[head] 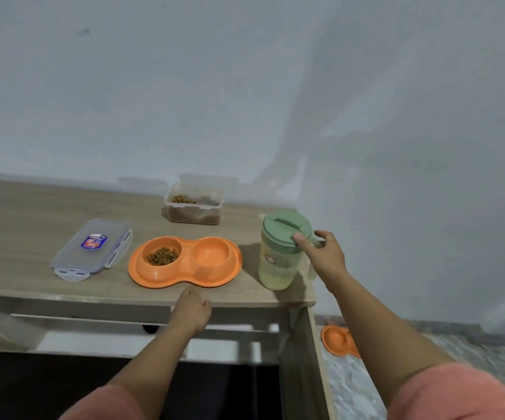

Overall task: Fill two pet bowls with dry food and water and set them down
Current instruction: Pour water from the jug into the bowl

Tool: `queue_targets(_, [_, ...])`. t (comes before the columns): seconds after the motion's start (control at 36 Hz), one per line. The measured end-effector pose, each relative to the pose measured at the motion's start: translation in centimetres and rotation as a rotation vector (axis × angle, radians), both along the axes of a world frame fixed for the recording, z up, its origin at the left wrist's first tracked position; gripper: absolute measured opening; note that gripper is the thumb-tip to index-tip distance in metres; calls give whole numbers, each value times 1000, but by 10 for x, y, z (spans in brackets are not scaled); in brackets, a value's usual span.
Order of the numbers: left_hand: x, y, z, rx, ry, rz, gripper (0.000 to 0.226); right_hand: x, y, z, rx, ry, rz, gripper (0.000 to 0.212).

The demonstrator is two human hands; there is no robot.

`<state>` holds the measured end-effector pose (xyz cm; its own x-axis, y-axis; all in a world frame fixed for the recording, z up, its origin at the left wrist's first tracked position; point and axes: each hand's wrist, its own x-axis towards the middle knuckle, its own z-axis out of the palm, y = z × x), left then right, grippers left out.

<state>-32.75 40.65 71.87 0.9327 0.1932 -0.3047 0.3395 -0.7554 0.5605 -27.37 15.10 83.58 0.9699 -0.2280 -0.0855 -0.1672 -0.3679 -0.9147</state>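
Halfway: orange plastic double pet bowl [184,262] holds kibble left; right well looks dry.
Right hand [321,253] grips green-lidded translucent jug [281,253]; left hand [192,310], loosely curled, holds nothing; second orange bowl [337,341] lies floorward.

A plain pale grey-white painted wall [245,86], marked by faint smudges and soft shadows, is seen behind a light wood-grain table [17,225]. A pale rail is seen beneath the tabletop. At lower right, a speckled grey floor [351,386] is glimpsed.
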Motion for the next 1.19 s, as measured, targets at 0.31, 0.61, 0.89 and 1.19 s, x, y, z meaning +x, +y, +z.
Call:
queue_targets(0.31, [11,8,6,212,196,-210,61,-1,-14,-20,47,-9,186,25])
queue_targets(0.61, [18,7,8,271,288,-233,72,13,-1,-7,-20,-36,275,29])
queue_targets(0.89, [16,7,6,282,311,-244,81,37,28,29,-390,41,488,30])
queue_targets(1.19, [18,10,9,284,367,-274,79,41,66,43,-674,65,535,48])
